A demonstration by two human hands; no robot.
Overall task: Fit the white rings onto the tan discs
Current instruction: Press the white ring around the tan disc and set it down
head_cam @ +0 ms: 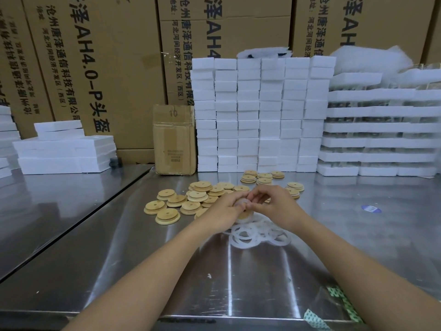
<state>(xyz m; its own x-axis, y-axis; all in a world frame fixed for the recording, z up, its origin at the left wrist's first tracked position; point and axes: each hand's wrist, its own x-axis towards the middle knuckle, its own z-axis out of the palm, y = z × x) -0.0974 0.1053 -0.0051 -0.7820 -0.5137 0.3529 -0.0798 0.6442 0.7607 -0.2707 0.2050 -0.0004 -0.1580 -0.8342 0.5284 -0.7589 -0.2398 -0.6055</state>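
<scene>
tan disc [245,215] in hands, translucent white ring [241,203]

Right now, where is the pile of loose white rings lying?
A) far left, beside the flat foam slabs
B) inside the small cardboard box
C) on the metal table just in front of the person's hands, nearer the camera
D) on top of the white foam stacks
C: the loose white rings lie in an overlapping heap on the metal table, just on the camera side of the left hand and right hand.
</scene>
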